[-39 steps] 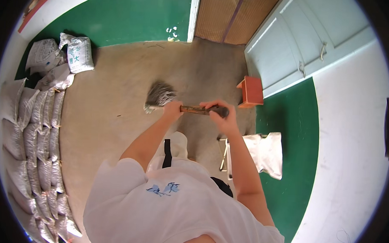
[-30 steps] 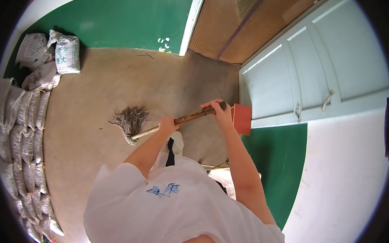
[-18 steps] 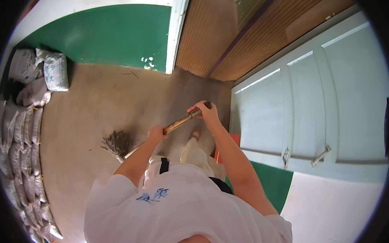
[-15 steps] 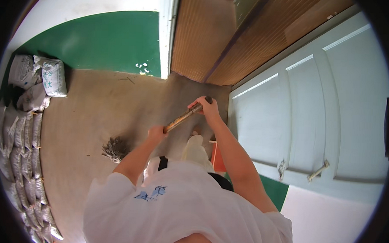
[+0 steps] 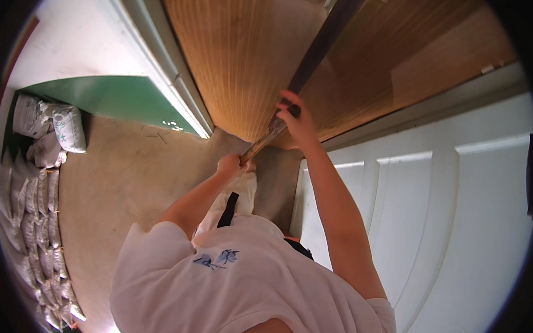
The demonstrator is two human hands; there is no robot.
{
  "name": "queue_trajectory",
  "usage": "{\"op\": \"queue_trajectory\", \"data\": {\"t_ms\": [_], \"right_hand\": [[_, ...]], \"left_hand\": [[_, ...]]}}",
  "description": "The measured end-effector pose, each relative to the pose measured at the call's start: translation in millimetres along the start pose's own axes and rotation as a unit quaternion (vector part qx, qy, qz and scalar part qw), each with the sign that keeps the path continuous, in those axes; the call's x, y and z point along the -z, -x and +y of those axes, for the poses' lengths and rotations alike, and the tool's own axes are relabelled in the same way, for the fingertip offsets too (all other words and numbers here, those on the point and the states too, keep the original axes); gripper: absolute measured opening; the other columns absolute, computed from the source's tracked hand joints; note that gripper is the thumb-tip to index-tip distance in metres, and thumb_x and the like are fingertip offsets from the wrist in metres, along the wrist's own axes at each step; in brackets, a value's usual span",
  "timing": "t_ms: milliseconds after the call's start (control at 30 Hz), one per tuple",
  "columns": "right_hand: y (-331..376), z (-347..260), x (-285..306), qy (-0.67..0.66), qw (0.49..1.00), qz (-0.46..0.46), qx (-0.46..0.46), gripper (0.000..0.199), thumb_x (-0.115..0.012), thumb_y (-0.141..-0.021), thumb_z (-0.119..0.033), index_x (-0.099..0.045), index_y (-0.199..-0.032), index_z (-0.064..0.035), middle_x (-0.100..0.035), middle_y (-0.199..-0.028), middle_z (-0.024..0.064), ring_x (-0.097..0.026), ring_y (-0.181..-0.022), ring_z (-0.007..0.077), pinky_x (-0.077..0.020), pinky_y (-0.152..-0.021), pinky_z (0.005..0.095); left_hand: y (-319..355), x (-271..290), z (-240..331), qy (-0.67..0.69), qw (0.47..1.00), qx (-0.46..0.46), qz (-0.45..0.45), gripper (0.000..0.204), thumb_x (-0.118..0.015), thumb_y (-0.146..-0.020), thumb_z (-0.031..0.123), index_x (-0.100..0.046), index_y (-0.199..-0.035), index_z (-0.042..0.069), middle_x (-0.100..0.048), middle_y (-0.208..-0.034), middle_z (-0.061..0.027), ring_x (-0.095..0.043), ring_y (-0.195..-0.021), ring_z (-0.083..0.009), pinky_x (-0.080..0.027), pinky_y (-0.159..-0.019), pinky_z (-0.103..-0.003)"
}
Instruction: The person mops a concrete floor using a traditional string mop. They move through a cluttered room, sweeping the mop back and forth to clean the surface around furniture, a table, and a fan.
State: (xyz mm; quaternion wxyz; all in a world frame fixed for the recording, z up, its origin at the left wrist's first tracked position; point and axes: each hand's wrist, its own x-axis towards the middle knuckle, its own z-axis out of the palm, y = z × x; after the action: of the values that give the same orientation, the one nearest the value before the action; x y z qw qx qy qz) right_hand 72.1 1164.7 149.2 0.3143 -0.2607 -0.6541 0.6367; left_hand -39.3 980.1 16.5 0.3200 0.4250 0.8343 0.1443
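Broom handle [image 5: 266, 138] runs diagonally between both hands near the doorway; its head is hidden behind the person's body. Left hand [image 5: 230, 164] has its grip closed low on the handle, right hand [image 5: 296, 122] closed at the top end. Concrete floor [image 5: 125, 179] beside the stacked sacks [image 5: 39, 217] looks mostly clean, so sweeping seems well advanced, with the threshold strip left.

1. A plain storeroom or entrance area of a building, with a bare concrete floor [image 5: 125, 179].
2. Filled sacks [image 5: 36, 217] stacked along a green-and-white wall [image 5: 122, 97].
3. White panelled door [image 5: 452, 231] beside a wooden doorway [image 5: 241, 54].
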Motion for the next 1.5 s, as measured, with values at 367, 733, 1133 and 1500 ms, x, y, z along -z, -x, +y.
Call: {"op": "queue_trajectory", "data": {"t_ms": [367,733,1133,1500], "right_hand": [[-358.8,-1.2,12.0,0.007,0.997,-0.036,0.067,0.055,-0.054,-0.073,-0.010,-0.041,-0.127,-0.0052,-0.040,-0.130,0.0129,-0.039,-0.120,0.0195,-0.0355,-0.092,0.0283],[-649.3,-39.0,133.2,0.069,0.863,-0.446,-0.227,0.018,-0.058,-0.078,-0.015,-0.057,-0.092,-0.0049,-0.059,-0.104,0.0086,-0.054,-0.102,0.0189,-0.0500,-0.081,0.0374],[-859.3,54.6,266.9,0.090,0.934,-0.268,-0.220,0.017,-0.062,-0.079,-0.019,-0.061,-0.086,-0.0033,-0.064,-0.086,0.0063,-0.058,-0.076,0.0117,-0.0429,-0.058,0.0244],[-1113.9,112.0,256.2,0.058,0.941,-0.231,-0.241,0.013,-0.058,-0.075,-0.012,-0.062,-0.074,0.0006,-0.063,-0.066,0.0046,-0.049,-0.054,0.0085,-0.0385,-0.049,0.0236]], "left_hand": [[-289.1,93.2,68.9,0.096,0.985,0.009,0.141,0.031,-0.064,-0.065,0.036,-0.061,-0.074,0.006,-0.061,-0.069,-0.0144,-0.060,-0.071,-0.0315,-0.047,-0.064,-0.042],[-541.7,165.4,134.9,0.077,0.986,0.113,0.099,0.031,-0.068,-0.066,0.035,-0.064,-0.084,0.010,-0.064,-0.078,-0.0101,-0.061,-0.073,-0.0260,-0.047,-0.063,-0.039],[-787.3,182.1,229.4,0.054,0.993,0.090,0.052,0.031,-0.073,-0.061,0.038,-0.065,-0.074,0.010,-0.061,-0.067,-0.0119,-0.061,-0.067,-0.0298,-0.047,-0.059,-0.040],[-989.7,261.1,220.2,0.066,0.977,0.203,0.024,0.030,-0.072,-0.055,0.032,-0.066,-0.072,0.008,-0.061,-0.068,-0.0145,-0.061,-0.066,-0.0311,-0.048,-0.061,-0.042]]}}
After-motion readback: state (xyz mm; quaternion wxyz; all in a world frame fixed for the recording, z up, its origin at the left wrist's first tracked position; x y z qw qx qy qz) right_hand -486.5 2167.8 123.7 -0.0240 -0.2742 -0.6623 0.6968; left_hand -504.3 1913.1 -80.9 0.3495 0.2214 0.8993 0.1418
